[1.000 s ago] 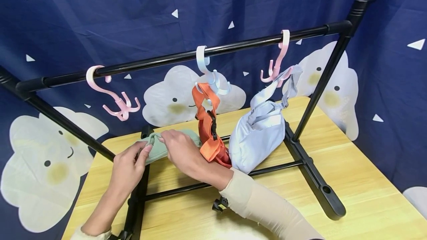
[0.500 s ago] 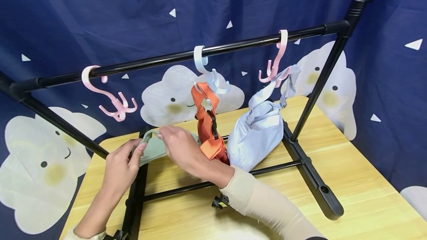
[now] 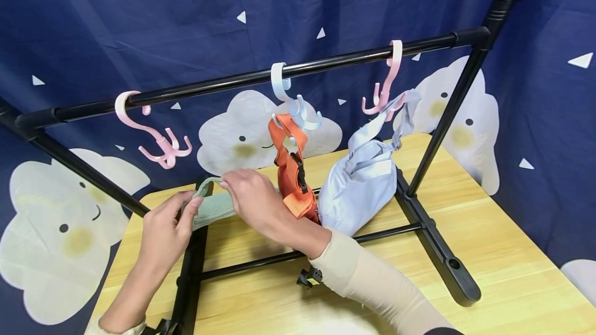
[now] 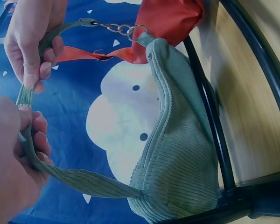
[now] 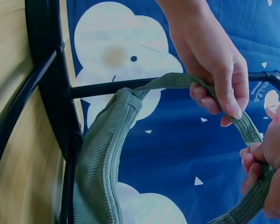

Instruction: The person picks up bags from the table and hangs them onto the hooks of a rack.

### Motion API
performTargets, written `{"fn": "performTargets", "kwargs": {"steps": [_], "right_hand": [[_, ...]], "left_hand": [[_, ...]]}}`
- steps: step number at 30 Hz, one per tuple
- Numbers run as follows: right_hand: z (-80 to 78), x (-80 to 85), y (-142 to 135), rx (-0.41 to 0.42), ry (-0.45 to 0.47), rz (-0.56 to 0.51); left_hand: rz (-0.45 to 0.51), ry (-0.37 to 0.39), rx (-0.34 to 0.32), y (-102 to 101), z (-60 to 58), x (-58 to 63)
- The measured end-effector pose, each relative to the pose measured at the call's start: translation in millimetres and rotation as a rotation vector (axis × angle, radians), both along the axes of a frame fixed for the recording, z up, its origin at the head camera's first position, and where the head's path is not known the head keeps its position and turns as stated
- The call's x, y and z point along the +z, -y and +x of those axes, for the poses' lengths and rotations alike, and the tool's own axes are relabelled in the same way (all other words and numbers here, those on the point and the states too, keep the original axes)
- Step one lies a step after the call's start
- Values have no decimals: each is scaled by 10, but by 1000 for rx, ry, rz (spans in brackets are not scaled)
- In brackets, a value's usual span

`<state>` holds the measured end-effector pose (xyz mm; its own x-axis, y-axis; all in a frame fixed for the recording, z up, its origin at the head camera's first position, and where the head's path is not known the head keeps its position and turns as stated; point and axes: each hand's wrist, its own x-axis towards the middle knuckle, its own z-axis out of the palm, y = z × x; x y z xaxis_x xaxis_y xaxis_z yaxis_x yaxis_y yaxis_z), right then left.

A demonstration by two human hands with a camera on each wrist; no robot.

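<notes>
A green corduroy bag (image 4: 182, 154) with a zipper hangs by its strap (image 4: 84, 182) from both hands. My left hand (image 3: 165, 226) pinches the strap between thumb and fingers. My right hand (image 3: 253, 200) pinches it a short way along, and a small arch of strap shows between the hands in the head view. A short metal chain (image 4: 116, 28) joins one strap end to the bag. Above and left of my hands, a pink hook (image 3: 167, 151) with several prongs hangs from the black rail (image 3: 209, 86), bearing nothing. In the head view, my right hand hides part of the bag.
An orange bag (image 3: 295, 180) hangs from a light blue hook (image 3: 295, 105), close to my right forearm. Farther right, a pale blue-grey bag (image 3: 360, 187) hangs from another pink hook (image 3: 386, 87). The black rack's base bars (image 3: 247, 268) cross the wooden table (image 3: 465, 211).
My left hand has shifted slightly left, away from my right hand. The strap between them has spread into a wider arch. My right hand has risen slightly.
</notes>
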<state>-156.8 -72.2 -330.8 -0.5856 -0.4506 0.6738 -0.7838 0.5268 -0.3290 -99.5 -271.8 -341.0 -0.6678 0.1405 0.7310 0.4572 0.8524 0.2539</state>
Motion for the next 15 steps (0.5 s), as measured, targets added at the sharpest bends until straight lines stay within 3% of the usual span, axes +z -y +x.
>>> {"fn": "performTargets", "kwargs": {"steps": [15], "right_hand": [[-8,66,-25,2,-25,-26]], "left_hand": [[-9,-34,-3,-3,43,105]]}}
